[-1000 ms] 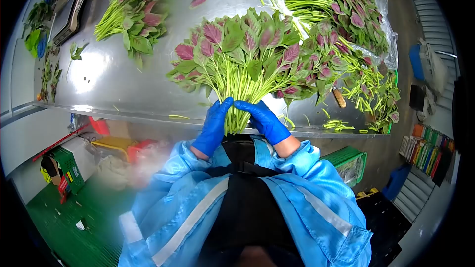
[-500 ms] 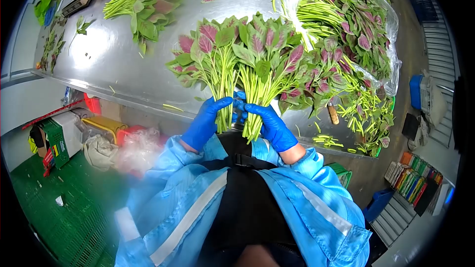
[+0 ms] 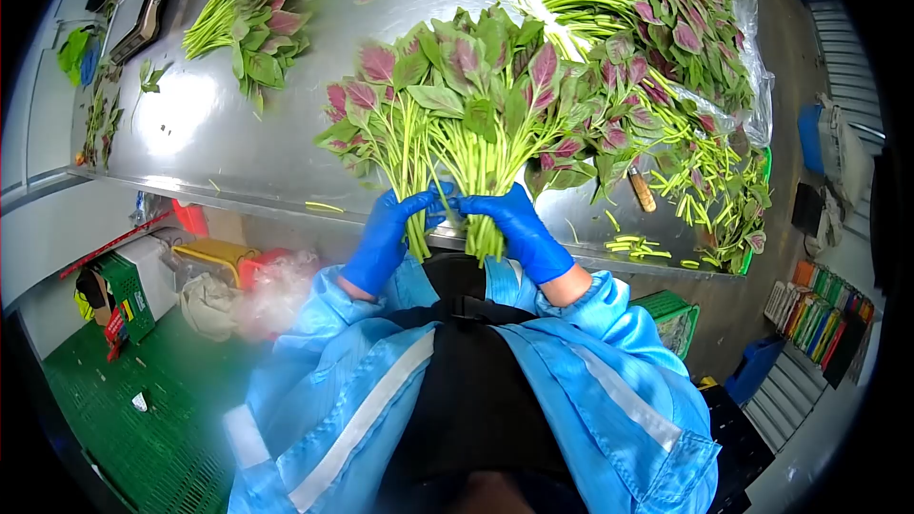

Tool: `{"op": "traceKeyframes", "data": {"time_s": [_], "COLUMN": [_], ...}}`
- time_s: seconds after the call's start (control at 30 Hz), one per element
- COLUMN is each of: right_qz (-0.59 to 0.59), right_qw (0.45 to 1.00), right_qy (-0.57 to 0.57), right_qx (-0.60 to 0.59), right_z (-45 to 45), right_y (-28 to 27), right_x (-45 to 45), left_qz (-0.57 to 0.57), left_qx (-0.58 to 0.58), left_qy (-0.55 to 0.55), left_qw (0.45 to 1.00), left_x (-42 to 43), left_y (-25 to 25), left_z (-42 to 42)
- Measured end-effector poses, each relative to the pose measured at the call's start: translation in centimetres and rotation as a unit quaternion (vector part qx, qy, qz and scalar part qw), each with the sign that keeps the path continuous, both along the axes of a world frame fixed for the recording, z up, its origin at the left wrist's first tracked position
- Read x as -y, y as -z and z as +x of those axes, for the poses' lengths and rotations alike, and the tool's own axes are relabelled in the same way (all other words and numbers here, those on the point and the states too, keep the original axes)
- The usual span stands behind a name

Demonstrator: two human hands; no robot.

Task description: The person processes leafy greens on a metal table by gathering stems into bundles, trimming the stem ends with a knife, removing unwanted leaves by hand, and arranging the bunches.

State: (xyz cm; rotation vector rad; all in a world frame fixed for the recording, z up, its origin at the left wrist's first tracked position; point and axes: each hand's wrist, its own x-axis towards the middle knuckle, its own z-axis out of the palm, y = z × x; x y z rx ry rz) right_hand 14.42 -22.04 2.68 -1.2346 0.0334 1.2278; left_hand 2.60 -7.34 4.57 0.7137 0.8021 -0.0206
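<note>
Blue gloves cover both hands. My left hand (image 3: 386, 236) is closed round the stems of a bunch of red-and-green amaranth (image 3: 405, 148), leaves pointing away from me. My right hand (image 3: 526, 230) grips a second, thicker amaranth bunch (image 3: 486, 124) just beside it. The leaves of the two bunches overlap, and the stem ends hang over the table's near edge. Between the stems the fingertips of both hands come close together; whether they touch I cannot tell. To the right, a wooden-handled tool (image 3: 642, 190) lies partly under leaves.
On the metal table (image 3: 276, 133), a plastic bag of amaranth (image 3: 657, 9) lies at the back right. Cut stems (image 3: 705, 200) litter the right corner. Another amaranth bunch (image 3: 252, 24) and a dark-framed device (image 3: 143, 14) are at the left. A green crate (image 3: 669, 316) stands below.
Both hands have drawn closer together with their bunches, and the leaves now overlap more. The view has shifted slightly. At the top left, another person's blue-gloved hand has come into view.
</note>
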Motion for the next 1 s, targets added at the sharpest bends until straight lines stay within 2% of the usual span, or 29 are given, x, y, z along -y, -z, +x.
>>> {"op": "traceKeyframes", "data": {"time_s": [0.1,0.13,0.27,0.37,0.47,0.53,0.57,0.63,0.67,0.73,0.77,0.8,0.83,0.9,0.93,0.97,1.0], "right_qz": [0.012,0.02,0.019,0.014,-0.012,-0.028,-0.02,0.043,0.034,-0.032,-0.042,-0.089,-0.02,0.074,0.133,0.063,0.044], "right_qw": [0.999,0.998,0.998,0.999,1.0,0.999,0.998,0.991,0.987,0.997,0.999,0.996,0.995,0.984,0.969,0.97,0.973], "right_qy": [-0.017,-0.016,-0.014,-0.016,-0.023,0.025,0.049,0.074,0.088,0.056,0.034,0.018,0.086,0.147,0.206,0.221,0.216], "right_qx": [-0.048,-0.05,-0.064,-0.036,-0.001,0.019,0.021,0.098,0.129,0.044,0.0,0.011,-0.047,-0.071,-0.018,0.075,0.071], "right_z": [0.1,0.1,-0.2,-0.4,0.4,2.6,3.8,5.9,6.7,9.6,10.5,10.8,10.9,11.0,10.3,9.6,8.9], "right_y": [0.0,0.0,-0.1,-0.8,-2.0,-6.7,-7.9,-8.9,-8.1,-2.8,-1.3,-1.8,-3.1,-6.9,-8.0,-8.7,-7.4], "right_x": [1.4,1.7,1.9,1.6,1.5,2.1,3.0,4.2,4.1,3.9,3.8,3.3,3.3,3.1,2.1,1.0,-0.2], "left_qz": [0.008,-0.002,-0.01,0.111,0.185,0.202,0.218,0.283,0.243,0.171,0.173,0.175,0.173,0.182,0.187,0.19,0.152], "left_qx": [-0.009,-0.026,-0.014,-0.081,-0.121,-0.078,-0.06,-0.073,-0.1,-0.192,-0.151,-0.107,-0.068,-0.047,-0.056,-0.068,-0.029], "left_qy": [0.04,0.0,0.068,0.086,0.072,0.047,0.026,0.023,0.026,0.003,-0.009,-0.021,-0.033,-0.079,-0.102,-0.122,-0.094], "left_qw": [0.999,1.0,0.998,0.987,0.973,0.975,0.974,0.956,0.965,0.966,0.973,0.979,0.982,0.979,0.975,0.972,0.983], "left_x": [0.3,1.2,1.3,2.0,1.8,-0.8,-2.1,-5.5,-7.3,-9.9,-9.7,-9.5,-9.0,-6.9,-6.0,-5.1,-4.4], "left_y": [-0.7,-1.0,0.0,-2.7,-3.4,-2.9,-3.1,-3.0,-2.3,0.8,0.1,-1.3,-3.0,-7.0,-7.7,-7.9,-6.1], "left_z": [-1.6,-1.6,-3.2,-1.7,-1.2,-2.9,-3.7,-5.3,-5.9,-6.9,-6.6,-5.4,-4.7,-1.5,-0.1,0.9,2.0]}}
